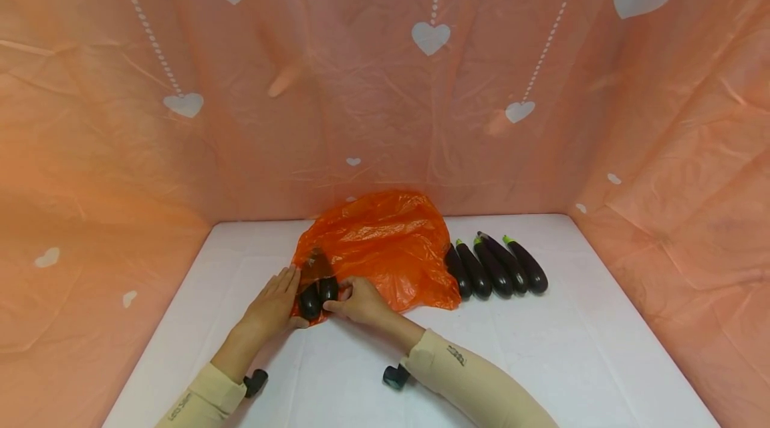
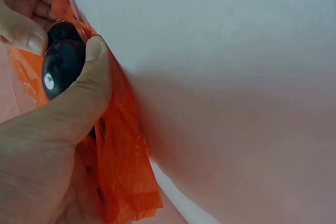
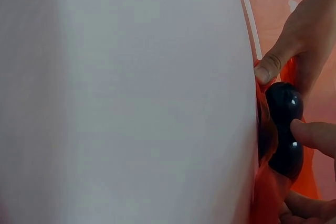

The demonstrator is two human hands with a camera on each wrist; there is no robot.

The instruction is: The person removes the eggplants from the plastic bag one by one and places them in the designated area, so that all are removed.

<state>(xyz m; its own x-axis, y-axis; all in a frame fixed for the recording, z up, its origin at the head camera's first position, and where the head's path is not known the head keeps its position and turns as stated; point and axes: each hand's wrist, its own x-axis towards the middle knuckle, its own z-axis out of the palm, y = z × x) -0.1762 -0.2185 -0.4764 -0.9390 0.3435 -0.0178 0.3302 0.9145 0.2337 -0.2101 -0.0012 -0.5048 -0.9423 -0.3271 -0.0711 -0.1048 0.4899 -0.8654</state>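
An orange plastic bag [image 1: 373, 234] lies on the table with two dark eggplants partly inside its opening. One eggplant [image 1: 309, 302] shows its rounded end beside the second eggplant [image 1: 328, 289]; their upper parts are seen through the film. On the bag's left side, my left hand [image 1: 271, 304] holds the edge, its thumb [image 2: 93, 72] over the rim near an eggplant end. From the right, my right hand [image 1: 363, 303] grips the second eggplant, with the thumb [image 3: 310, 135] against its skin. The right fingers are partly hidden by the bag.
Several more eggplants [image 1: 496, 267] lie side by side to the right of the bag, the nearest partly covered by it. A white cloth [image 1: 481, 341] covers the table. Orange sheeting with white hearts [image 1: 385, 93] hangs behind and at both sides.
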